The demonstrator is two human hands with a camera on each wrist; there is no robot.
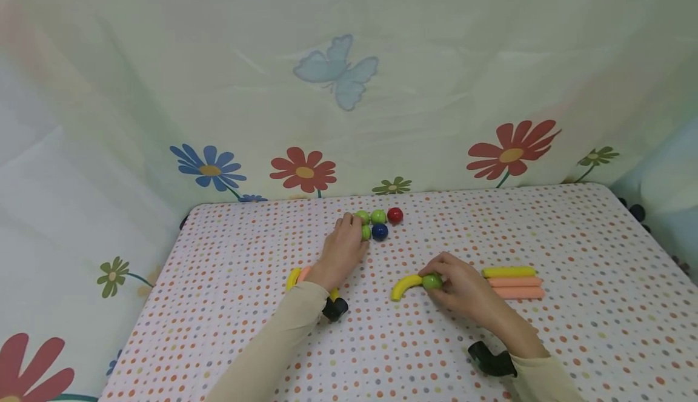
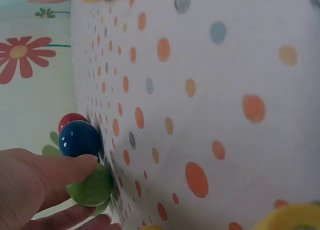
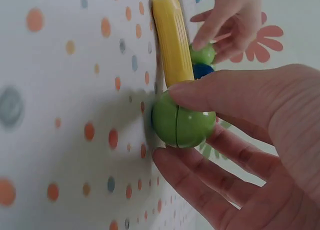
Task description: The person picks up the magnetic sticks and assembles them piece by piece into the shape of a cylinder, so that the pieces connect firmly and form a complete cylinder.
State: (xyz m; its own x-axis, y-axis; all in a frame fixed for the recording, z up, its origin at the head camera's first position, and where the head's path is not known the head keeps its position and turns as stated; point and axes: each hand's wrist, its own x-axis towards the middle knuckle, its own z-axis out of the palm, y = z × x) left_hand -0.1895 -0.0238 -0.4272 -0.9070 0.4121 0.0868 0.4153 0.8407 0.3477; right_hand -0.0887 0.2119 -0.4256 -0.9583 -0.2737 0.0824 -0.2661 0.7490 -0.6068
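The left hand [image 1: 342, 248] has its thumb and fingers around a green ball [image 1: 366, 233], right beside a blue ball [image 1: 379, 231], with 2 more green balls [image 1: 378, 216] and a red ball [image 1: 395, 215] just behind. The right hand [image 1: 458, 284] pinches another green ball [image 1: 432, 281] (there's a seam down it) at the end of a curved yellow piece [image 1: 405, 285] on the dotted tablecloth [image 1: 611, 305]. Off to its right, 3 sticks [image 1: 515, 282] lie side by side, 1 yellow and 2 peach.

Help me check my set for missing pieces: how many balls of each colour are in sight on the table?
Green balls: 4
Red ball: 1
Blue ball: 1
Total in sight: 6
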